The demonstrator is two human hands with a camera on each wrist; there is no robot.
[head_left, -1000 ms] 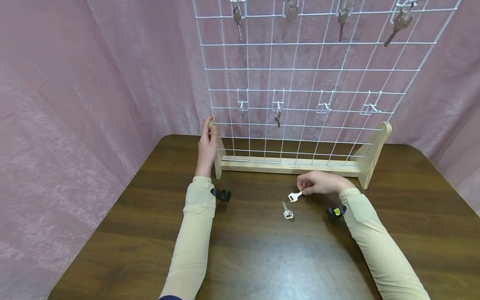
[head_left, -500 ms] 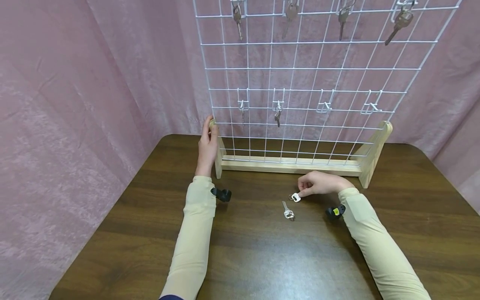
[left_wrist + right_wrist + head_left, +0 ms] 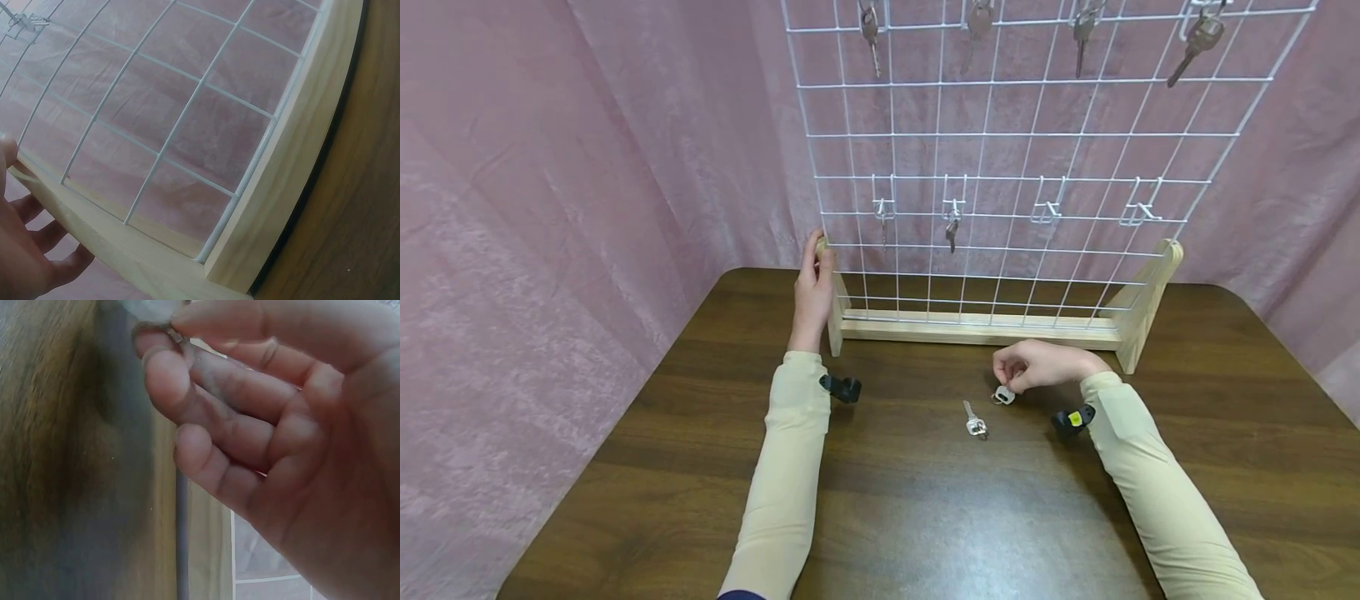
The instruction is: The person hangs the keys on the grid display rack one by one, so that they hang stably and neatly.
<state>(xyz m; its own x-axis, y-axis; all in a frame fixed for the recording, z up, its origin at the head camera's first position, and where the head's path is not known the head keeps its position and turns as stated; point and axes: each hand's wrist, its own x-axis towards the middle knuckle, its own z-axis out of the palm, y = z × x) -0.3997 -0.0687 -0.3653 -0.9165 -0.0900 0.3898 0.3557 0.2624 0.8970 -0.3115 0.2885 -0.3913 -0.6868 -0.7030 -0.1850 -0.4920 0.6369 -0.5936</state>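
Note:
My right hand pinches a silver key by thumb and fingertips, low over the table. Its bow and small ring stick out below the fingers; in the right wrist view it is blurred and cut off at the top. A second silver key with a ring lies on the table in front of that hand. At the left end of the rack, my left hand grips the wooden side support. The left wrist view has the fingers curled round that wood, beside the white wire grid.
Several keys hang along the grid's top row, such as the right-hand key. Lower down, two hooks carry keys, one being a small key. The third hook and fourth hook are bare. Pink curtain surrounds the brown table.
The key in my right hand has turned and been drawn in; its bow, which pointed left, now sits below the fingertips. The left hand stays on the support.

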